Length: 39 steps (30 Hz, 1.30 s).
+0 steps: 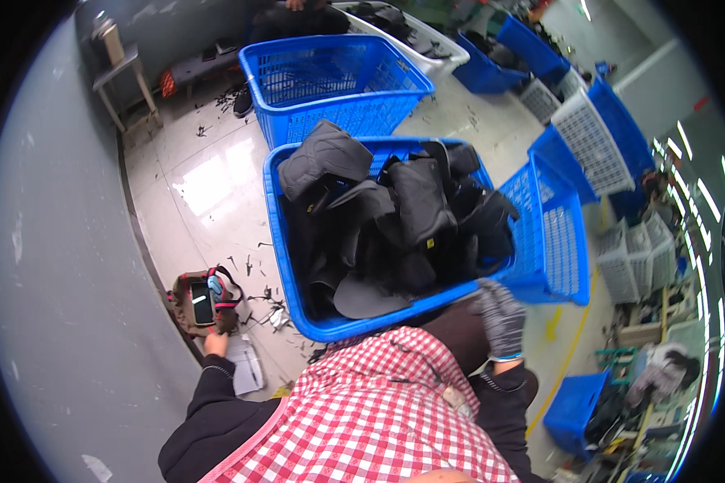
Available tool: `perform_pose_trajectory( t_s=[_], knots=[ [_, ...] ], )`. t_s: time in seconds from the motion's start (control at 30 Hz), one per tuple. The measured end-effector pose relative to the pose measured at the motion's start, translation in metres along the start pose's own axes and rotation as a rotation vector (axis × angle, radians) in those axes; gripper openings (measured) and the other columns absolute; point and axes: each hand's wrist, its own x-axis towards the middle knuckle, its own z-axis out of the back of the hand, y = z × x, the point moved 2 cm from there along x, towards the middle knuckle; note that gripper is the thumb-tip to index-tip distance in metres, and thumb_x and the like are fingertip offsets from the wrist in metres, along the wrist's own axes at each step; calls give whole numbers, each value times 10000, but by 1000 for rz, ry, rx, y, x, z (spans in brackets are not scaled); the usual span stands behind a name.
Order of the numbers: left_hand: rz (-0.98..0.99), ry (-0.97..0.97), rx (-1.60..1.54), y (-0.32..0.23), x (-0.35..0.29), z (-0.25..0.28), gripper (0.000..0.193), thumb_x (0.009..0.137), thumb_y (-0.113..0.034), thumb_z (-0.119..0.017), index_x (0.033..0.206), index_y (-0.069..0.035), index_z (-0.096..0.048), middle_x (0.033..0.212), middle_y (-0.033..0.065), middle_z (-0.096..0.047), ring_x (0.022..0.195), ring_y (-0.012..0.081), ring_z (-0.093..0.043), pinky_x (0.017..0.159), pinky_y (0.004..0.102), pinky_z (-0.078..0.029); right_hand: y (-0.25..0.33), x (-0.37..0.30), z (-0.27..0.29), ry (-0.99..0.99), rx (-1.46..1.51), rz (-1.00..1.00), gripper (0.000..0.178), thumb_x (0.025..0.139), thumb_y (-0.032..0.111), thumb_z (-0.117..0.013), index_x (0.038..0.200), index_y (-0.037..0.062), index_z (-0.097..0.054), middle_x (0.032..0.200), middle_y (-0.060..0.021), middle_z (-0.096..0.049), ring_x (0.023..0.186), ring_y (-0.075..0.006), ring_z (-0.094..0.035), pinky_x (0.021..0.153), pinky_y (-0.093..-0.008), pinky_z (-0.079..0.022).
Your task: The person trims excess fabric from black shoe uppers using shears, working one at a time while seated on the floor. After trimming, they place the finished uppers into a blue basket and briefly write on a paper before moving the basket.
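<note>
At the left, my bare left hand (216,344) is closed at the near edge of a small brown bag (187,315) with red-trimmed dark handles. The fingertips are partly hidden against it. A dark phone-like object (202,303) lies in the bag's opening. My right hand (501,320), in a grey knitted glove, is beside the near right corner of a blue plastic basket (294,310), its fingers stretched out and nothing seen in them. Black padded fabric pieces (421,201) fill this basket in a loose heap, with a curved smooth piece (370,298) at the near side.
Another blue basket (338,109) stands behind the filled one, and a further blue basket (568,253) adjoins its right side. White papers (246,362) and black scraps lie on the floor by the bag. A grey wall (56,241) bounds the left; stacked crates (592,141) stand right.
</note>
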Motion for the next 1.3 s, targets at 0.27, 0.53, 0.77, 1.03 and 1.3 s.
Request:
perform_pose_trajectory(
  t_s=[0.27, 0.53, 0.77, 1.03, 1.3],
  knots=[
    [-341, 237, -1206, -303, -69, 95, 482, 1003, -508, -599, 1164, -54, -630, 989, 53, -673, 916, 168, -639, 822, 277, -489, -176, -146, 145, -249, -206, -651, 434, 956, 191, -655, 1379, 100, -612, 1003, -102, -736, 802, -192, -694, 743, -337, -547],
    [-384, -139, -738, -324, -109, 105, 463, 844, -127, -772, 1212, 52, -556, 1060, 242, -710, 980, 365, -711, 902, 437, -553, -293, -265, 160, -45, -350, -498, 321, 937, 176, -667, 1228, 40, -671, 1251, -156, -650, 1195, -338, -594, 1082, -428, -444],
    [-285, -285, -466, -331, -126, 107, 484, 860, -150, -766, 1231, 61, -538, 1118, 284, -692, 1041, 410, -700, 910, 457, -556, -305, -251, 168, 100, -342, -391, 258, 912, 150, -691, 1148, 45, -689, 1121, -159, -666, 1116, -344, -619, 1017, -432, -490],
    [-432, -130, -693, -310, -144, 97, 491, 793, 23, -729, 1231, 37, -510, 1167, 231, -658, 1076, 351, -668, 953, 422, -524, -287, -197, 176, 524, -213, -330, 310, 897, 239, -675, 1157, 73, -705, 1174, -152, -692, 1115, -355, -647, 999, -436, -516],
    [-199, -176, -592, -345, -175, 112, 503, 888, 20, -726, 1324, 0, -476, 1260, 165, -649, 1090, 299, -654, 1005, 401, -513, -306, -155, 158, 653, -107, -16, 255, 849, 212, -619, 1065, 137, -732, 1093, -82, -722, 1035, -320, -660, 923, -466, -500]
  ],
)
